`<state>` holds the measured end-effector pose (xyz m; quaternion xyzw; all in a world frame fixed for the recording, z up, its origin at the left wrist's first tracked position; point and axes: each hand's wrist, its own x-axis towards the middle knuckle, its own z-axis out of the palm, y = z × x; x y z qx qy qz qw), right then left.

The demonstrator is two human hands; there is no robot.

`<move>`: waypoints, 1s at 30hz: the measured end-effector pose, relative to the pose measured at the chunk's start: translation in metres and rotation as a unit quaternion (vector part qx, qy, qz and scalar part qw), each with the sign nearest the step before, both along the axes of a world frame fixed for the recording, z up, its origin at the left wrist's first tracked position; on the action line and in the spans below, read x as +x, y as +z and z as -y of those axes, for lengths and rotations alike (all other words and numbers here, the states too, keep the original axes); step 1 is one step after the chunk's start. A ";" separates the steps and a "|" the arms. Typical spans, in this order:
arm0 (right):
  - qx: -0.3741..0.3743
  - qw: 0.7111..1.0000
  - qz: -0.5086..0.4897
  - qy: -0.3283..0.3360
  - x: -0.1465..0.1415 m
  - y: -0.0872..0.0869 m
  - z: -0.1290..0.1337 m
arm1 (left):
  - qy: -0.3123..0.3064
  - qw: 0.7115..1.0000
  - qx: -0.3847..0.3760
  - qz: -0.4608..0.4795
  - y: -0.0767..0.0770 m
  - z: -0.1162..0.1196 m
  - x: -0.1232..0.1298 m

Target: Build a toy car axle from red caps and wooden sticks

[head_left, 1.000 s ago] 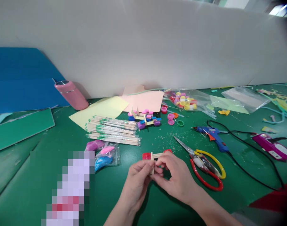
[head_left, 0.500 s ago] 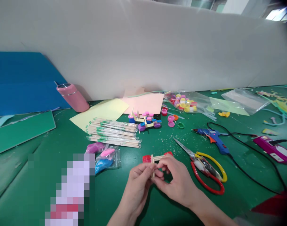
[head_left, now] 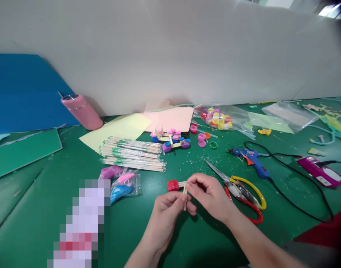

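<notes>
The left hand [head_left: 168, 212] pinches a pair of short wooden sticks [head_left: 185, 203] between thumb and fingers, with the sticks standing roughly upright and their tops poking above the thumb. The right hand [head_left: 208, 193] meets it there, thumb and forefinger drawn close together at the upper end of the sticks; whether those fingertips actually grip the wood cannot be told. Just beyond the fingers sits a red cap piece [head_left: 173, 185], with more thin sticks running from it toward the right hand, which hides their far end. Right of the hands, scissors [head_left: 227, 181] with one red and one yellow handle lie on the green surface [head_left: 148, 232], partly behind the right wrist. Past them lies a blue glue gun [head_left: 251, 156], and farther right a purple box [head_left: 321, 171]. To the left of the hands are bagged soft lumps [head_left: 125, 178] in purple, pink and blue, and beyond these, wrapped bundles of wooden sticks [head_left: 132, 154]. Behind the red piece stand small stick-and-cap assemblies [head_left: 176, 144], near loose round caps [head_left: 202, 137] and a clear bag of colored caps [head_left: 217, 120]. Pale yellow paper [head_left: 122, 128] and pink paper [head_left: 173, 119] lie toward the white wall [head_left: 170, 56], with a pink bottle [head_left: 83, 112] leaning at the left beside a blue board [head_left: 25, 93].
</notes>
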<state>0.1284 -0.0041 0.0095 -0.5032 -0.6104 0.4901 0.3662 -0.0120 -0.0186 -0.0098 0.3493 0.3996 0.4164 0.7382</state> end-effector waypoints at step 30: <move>0.064 0.966 0.209 -0.140 0.063 -0.004 0.020 | 0.059 0.995 -0.060 0.049 -0.004 -0.004 -0.001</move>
